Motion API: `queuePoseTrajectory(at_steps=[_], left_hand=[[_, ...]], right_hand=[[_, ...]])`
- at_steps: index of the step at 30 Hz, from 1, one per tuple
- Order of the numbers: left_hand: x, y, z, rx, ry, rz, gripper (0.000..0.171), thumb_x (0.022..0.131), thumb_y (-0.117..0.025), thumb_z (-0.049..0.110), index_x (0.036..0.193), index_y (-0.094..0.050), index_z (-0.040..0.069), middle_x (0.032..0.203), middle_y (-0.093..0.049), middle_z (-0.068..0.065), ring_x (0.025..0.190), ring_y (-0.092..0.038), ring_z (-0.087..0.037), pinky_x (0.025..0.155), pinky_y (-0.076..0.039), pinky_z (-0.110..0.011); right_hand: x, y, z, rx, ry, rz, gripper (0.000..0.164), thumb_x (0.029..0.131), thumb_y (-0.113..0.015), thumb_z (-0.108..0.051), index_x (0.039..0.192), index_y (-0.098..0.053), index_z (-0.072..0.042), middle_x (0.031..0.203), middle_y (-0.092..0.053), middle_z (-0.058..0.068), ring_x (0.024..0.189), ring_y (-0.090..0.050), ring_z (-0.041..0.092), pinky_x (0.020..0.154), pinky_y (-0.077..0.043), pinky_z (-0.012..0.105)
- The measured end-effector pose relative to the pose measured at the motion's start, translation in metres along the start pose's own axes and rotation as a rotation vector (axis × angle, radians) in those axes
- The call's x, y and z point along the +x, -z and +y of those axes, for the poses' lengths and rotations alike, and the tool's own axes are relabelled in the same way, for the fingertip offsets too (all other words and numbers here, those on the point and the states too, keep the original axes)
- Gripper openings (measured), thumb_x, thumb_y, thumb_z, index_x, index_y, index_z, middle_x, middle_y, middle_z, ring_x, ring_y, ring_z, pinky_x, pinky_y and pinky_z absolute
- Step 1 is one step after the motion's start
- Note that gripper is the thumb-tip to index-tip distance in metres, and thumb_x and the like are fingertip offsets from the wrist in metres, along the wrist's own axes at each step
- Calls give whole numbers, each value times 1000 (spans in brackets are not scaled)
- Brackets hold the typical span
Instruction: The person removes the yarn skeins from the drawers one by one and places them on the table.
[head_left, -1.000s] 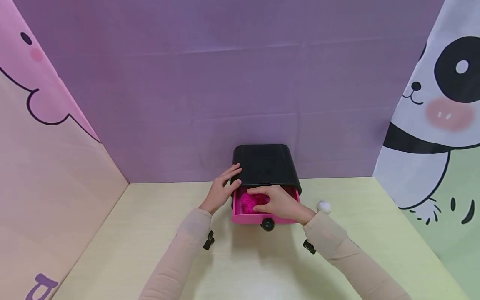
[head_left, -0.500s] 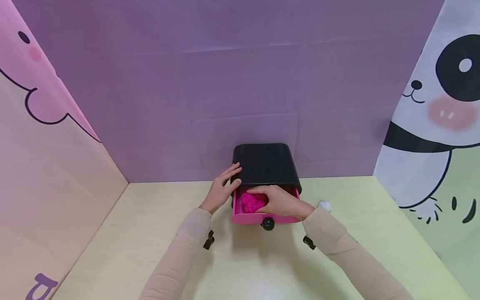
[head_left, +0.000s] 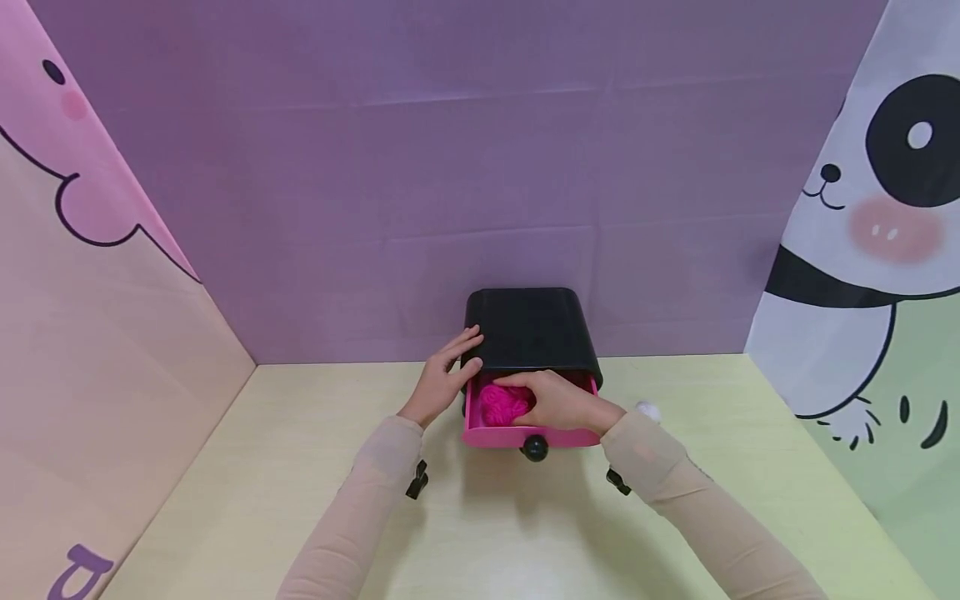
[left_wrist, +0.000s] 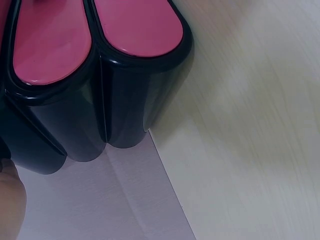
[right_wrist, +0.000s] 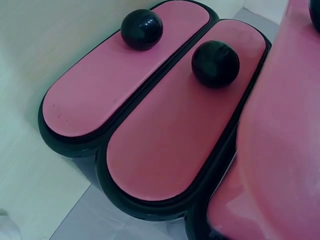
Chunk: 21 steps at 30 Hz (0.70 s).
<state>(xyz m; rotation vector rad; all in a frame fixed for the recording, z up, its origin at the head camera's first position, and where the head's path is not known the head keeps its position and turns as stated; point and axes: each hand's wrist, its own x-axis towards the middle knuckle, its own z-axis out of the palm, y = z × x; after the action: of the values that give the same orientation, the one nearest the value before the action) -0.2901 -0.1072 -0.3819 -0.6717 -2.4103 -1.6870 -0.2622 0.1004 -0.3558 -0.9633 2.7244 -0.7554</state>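
A small black cabinet (head_left: 528, 329) stands against the back wall with its pink top drawer (head_left: 491, 437) pulled out. In the drawer lies a bright pink ball of yarn (head_left: 503, 405). My right hand (head_left: 558, 400) reaches in from the right, fingers and thumb curved around the yarn; its fingertips are partly hidden. My left hand (head_left: 438, 383) rests against the cabinet's left side, fingers on the top edge. At the left wrist view's edge only a bit of that hand shows, beside the cabinet's ribbed side (left_wrist: 75, 120).
Two lower pink drawers (right_wrist: 150, 145) with black knobs (right_wrist: 215, 64) are closed. A white fluffy ball (head_left: 648, 411) lies on the pale table (head_left: 315, 450), right of the cabinet, partly behind the right wrist. A purple wall (head_left: 480, 167) stands behind.
The right thumb has shifted slightly right, and more of the yarn ball shows; the red patch beside it is now covered. My left hand and the cabinet have stayed put.
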Motion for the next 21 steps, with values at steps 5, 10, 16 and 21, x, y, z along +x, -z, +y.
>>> queuePoseTrajectory(at_steps=[5,10,16,21], left_hand=[[4,-2,-14,16,-12,13,44,92,-55,26,134,-49,15,146,-37,6,138,-25,-15,113,-21,-43],[3,-1,-12,14,11,3,44,92,-55,26,134,-48,17,146,-36,7,138,-24,-13,113,-20,-41],[-3,2,11,1,26,-18,44,93,-54,20,135,-46,8,147,-34,-3,139,-23,-22,113,-19,-46],[-3,2,9,-20,42,-20,45,92,-54,20,135,-47,9,147,-34,-1,140,-22,-20,113,-18,-44]], right_hand=[[0,-1,-1,0,-1,35,59,76,-74,-21,130,-53,-11,119,-59,5,100,-53,17,77,-50,25],[-1,-3,-2,3,6,79,57,76,-74,-22,128,-54,-9,114,-62,6,92,-53,15,71,-48,21],[-3,-3,-2,15,-9,118,57,75,-75,-25,127,-56,-10,114,-63,5,92,-54,15,70,-48,22],[-4,-3,-3,42,-38,140,57,74,-76,-26,125,-57,-12,114,-63,4,94,-54,15,71,-48,23]])
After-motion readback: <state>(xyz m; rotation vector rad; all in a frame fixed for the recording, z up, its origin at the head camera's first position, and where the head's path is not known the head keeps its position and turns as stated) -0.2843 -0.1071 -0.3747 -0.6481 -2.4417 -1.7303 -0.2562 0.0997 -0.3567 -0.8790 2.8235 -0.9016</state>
